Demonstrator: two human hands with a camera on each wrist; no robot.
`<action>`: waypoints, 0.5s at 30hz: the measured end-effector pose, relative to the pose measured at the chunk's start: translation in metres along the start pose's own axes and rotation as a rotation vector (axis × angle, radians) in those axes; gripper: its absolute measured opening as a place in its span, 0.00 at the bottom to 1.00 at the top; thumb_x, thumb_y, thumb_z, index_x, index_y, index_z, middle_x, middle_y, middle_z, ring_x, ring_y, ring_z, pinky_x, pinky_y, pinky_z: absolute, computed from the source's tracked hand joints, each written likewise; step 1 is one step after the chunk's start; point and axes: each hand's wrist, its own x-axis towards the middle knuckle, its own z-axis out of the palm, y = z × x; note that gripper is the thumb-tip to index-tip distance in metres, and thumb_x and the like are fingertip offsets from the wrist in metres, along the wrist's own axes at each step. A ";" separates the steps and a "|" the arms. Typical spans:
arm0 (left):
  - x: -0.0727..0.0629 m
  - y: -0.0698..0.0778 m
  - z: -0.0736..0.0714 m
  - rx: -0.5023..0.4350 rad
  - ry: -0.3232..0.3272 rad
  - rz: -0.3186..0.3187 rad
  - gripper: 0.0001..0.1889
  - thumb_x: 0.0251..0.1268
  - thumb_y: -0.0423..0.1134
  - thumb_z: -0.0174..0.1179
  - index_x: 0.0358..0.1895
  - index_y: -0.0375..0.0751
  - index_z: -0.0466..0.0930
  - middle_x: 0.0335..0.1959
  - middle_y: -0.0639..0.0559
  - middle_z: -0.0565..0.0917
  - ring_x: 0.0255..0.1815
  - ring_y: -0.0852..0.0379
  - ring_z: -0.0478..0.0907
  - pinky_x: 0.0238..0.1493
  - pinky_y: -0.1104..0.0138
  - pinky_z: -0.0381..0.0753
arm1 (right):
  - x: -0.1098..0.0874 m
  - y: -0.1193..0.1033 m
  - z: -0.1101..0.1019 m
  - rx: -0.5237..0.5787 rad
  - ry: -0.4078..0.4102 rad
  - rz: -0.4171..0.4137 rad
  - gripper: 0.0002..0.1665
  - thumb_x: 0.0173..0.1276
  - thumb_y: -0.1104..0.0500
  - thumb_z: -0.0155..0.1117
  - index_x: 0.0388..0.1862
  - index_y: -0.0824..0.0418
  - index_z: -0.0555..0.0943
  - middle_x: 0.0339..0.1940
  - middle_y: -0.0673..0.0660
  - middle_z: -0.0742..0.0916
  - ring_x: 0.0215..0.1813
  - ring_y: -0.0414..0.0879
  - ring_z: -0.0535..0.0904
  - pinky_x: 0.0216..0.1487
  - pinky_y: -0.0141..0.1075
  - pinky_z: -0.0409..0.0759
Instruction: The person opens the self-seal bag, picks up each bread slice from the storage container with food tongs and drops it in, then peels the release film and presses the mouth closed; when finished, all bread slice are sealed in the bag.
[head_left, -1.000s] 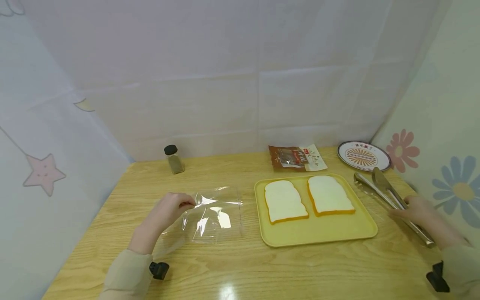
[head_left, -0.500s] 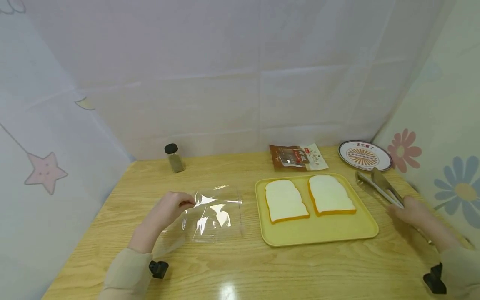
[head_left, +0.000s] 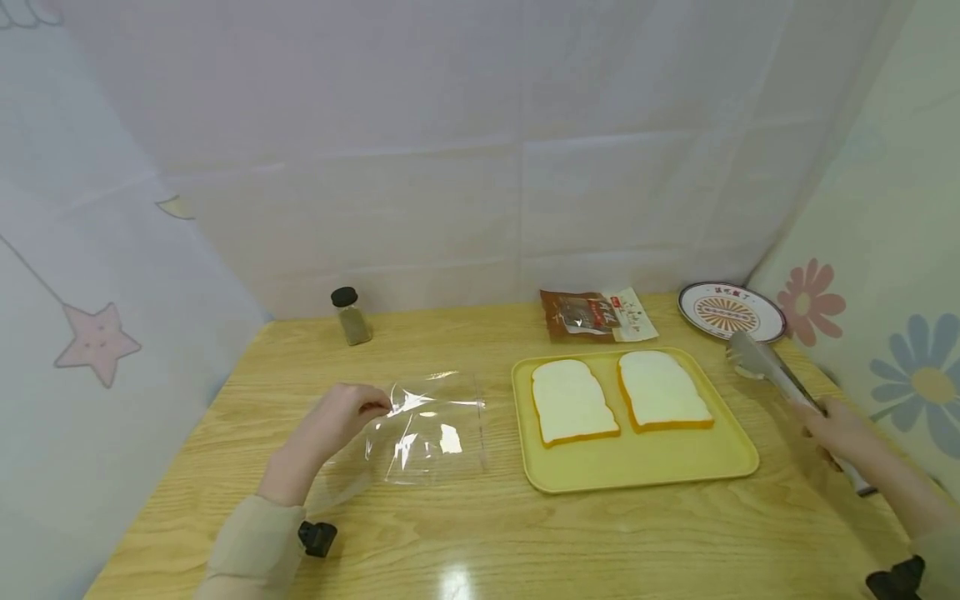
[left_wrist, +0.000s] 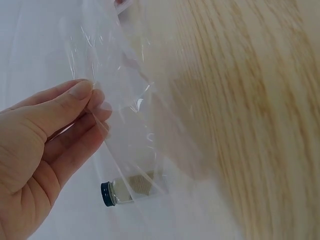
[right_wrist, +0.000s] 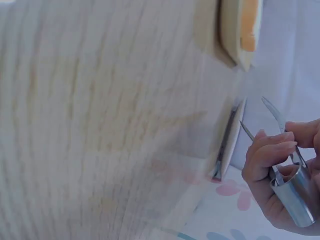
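Head view; clock centred on the yellow tray (head_left: 637, 457).

1. Plate (head_left: 732, 312), between 1 and 2 o'clock. Four Chinese characters in a row on the white rim, about 12 to 1 o'clock on the plate; the last reads 了, second probably 吃, others uncertain. Further marks at about 6 o'clock on the same rim, beside where the tongs (head_left: 780, 380) overlap it: illegible. Band across the rayed centre: too small to identify as lettering.

2. Brown-and-white packet (head_left: 597, 316), 11 o'clock. Large pale characters mid-face, small red label at about 1 o'clock on the packet, dark script at 3 o'clock: wording unreadable at this size.
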 end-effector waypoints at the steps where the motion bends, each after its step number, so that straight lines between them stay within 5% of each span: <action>1: 0.000 0.000 0.000 -0.002 0.001 -0.001 0.04 0.56 0.29 0.64 0.33 0.40 0.86 0.32 0.51 0.87 0.32 0.57 0.83 0.35 0.67 0.84 | -0.003 -0.001 0.000 0.020 -0.003 0.010 0.36 0.77 0.42 0.30 0.44 0.79 0.64 0.25 0.56 0.75 0.16 0.40 0.68 0.16 0.36 0.74; 8: 0.000 -0.001 0.000 -0.003 0.000 -0.006 0.04 0.56 0.30 0.64 0.32 0.41 0.86 0.31 0.52 0.87 0.32 0.57 0.83 0.35 0.66 0.84 | -0.024 -0.011 0.001 0.310 -0.102 0.014 0.31 0.78 0.42 0.32 0.45 0.70 0.68 0.25 0.47 0.76 0.17 0.37 0.70 0.17 0.33 0.77; 15: 0.001 -0.002 0.001 0.010 0.007 -0.004 0.04 0.57 0.30 0.64 0.34 0.41 0.86 0.32 0.52 0.87 0.33 0.57 0.83 0.36 0.65 0.84 | -0.041 -0.009 0.000 0.623 -0.415 0.057 0.27 0.77 0.40 0.31 0.41 0.57 0.72 0.30 0.44 0.80 0.19 0.33 0.73 0.20 0.27 0.77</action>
